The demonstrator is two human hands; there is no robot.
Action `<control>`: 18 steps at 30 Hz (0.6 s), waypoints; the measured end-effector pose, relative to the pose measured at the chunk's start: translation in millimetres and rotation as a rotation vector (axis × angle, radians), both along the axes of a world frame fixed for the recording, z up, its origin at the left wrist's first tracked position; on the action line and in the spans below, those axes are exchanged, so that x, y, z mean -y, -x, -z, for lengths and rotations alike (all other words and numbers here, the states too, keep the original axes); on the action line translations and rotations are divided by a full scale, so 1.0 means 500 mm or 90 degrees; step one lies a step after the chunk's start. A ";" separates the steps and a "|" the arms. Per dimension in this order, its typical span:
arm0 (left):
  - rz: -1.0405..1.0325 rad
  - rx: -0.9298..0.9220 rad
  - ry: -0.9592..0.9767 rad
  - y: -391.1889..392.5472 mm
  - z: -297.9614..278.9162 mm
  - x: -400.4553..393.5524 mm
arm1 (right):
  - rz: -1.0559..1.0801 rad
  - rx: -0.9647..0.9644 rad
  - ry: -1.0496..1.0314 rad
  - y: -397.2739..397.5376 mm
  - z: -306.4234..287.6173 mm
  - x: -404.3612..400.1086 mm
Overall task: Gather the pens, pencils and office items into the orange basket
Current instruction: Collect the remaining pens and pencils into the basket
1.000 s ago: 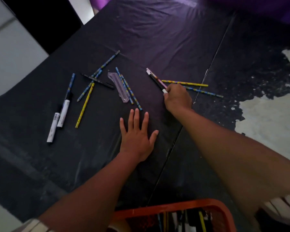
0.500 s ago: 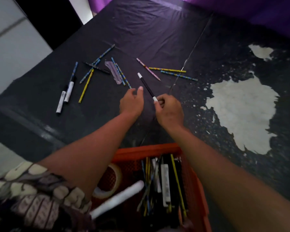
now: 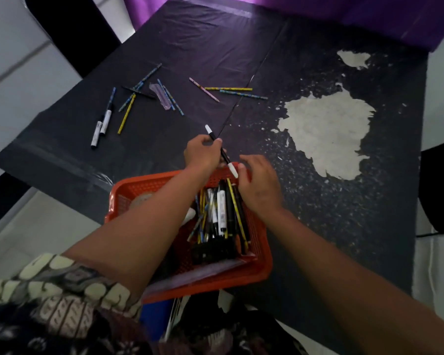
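**Head view: pen held over the basket's far rim**

Head camera looks down on a black-covered table (image 3: 164,60), its covering worn through to pale patches at 2 o'clock. The orange basket (image 3: 262,252) sits at the near edge, at 6 o'clock, already holding pens and pencils. The left hand (image 3: 203,152) pinches a black pen (image 3: 222,152) with white ends, tilted above the basket's far rim. The right hand (image 3: 259,180) is just beside it, fingers loosely curled, fingertips touching the pen's lower end. Loose pencils (image 3: 228,89) and markers (image 3: 101,125) lie at 11 o'clock.
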State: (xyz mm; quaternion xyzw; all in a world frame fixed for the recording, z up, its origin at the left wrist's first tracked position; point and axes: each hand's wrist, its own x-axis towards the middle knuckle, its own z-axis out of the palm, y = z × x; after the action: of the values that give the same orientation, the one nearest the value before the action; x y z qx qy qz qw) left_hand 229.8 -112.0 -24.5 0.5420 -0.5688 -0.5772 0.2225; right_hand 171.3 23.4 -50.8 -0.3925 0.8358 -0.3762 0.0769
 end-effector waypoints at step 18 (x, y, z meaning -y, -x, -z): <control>0.233 0.376 0.284 -0.070 0.030 -0.094 | -0.027 0.103 -0.110 -0.004 0.018 -0.045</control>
State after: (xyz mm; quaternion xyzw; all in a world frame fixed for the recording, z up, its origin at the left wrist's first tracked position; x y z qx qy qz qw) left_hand 264.7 -64.9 -39.4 0.5129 -0.8062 -0.2898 0.0556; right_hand 173.2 45.8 -60.0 -0.3704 0.8476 -0.3316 0.1854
